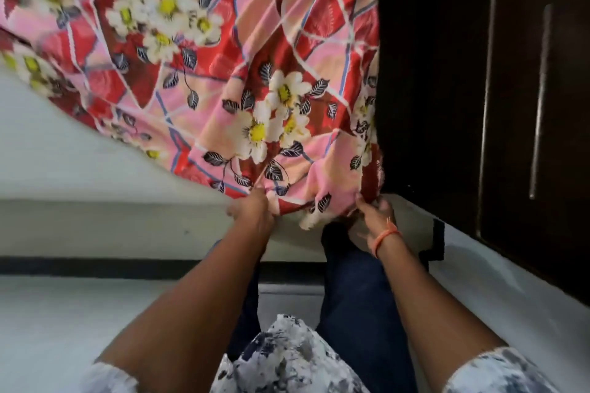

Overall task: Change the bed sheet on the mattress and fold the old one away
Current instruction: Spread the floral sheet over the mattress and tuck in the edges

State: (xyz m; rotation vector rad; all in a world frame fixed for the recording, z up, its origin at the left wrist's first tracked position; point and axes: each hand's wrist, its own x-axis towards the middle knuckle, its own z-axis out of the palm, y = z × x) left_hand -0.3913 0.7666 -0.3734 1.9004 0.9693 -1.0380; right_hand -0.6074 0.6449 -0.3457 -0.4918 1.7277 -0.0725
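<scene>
Floral bed sheet (223, 73) billows above the bare mattress (64, 169) because I have its near edge pinched in both fists, left hand (252, 210) and right hand (376, 214) close together at the corner, probably to spread it flat.

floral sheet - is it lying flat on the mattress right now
No, the floral sheet billows up in the air above the bare mattress, with the left hand and right hand gripping its near edge.
</scene>
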